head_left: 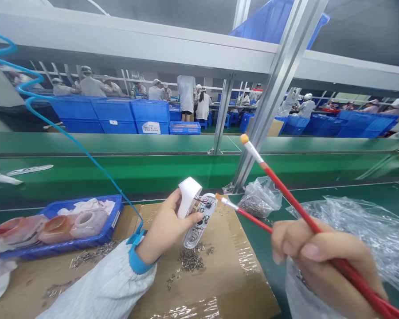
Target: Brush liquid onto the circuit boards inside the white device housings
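Observation:
My left hand (168, 226) is closed around an opened white plastic device. Its curved white shell (187, 197) is folded away from the oval inner half (196, 232), which carries small metal parts and thin wires. My thumb presses on that inner half. Two red-handled paintbrushes are gripped in my right hand (329, 261). The lower brush (254, 218) has its bristles at the top edge of the inner half; whether they touch it I cannot tell. The upper brush (282, 188) points up, with yellowish bristles. Below the device, small metal pieces (191, 260) lie heaped on cardboard (232, 270).
A blue tray (118, 221) with jars (89, 221) stands at left. A blue coiled cord (83, 148) runs to my left wristband (138, 257). Plastic bags (261, 195) lie at right, near a metal post (269, 97). Several people work beyond blue bins (116, 110).

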Action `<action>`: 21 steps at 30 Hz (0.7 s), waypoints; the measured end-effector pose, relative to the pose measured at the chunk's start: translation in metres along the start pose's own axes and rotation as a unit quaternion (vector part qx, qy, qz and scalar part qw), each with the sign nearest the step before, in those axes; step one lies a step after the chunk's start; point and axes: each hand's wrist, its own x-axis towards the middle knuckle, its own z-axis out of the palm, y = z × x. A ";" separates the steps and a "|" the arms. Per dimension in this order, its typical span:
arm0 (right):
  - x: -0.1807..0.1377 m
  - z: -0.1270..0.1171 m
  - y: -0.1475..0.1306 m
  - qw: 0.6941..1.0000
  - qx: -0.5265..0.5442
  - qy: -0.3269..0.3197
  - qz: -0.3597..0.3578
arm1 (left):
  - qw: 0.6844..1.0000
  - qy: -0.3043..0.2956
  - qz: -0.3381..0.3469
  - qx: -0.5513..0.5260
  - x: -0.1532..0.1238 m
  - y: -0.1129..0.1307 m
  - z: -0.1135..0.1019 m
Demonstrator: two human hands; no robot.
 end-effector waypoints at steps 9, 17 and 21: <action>0.002 0.001 0.013 0.996 -0.017 -0.070 0.051 | 1.000 -0.018 0.000 -0.020 -0.002 0.001 0.001; -0.003 -0.005 0.014 0.994 -0.058 -0.089 0.026 | 0.998 -0.033 -0.011 -0.049 -0.003 -0.001 0.002; -0.005 -0.006 0.013 0.991 -0.091 -0.094 -0.002 | 0.997 -0.015 -0.005 -0.075 -0.001 -0.002 0.002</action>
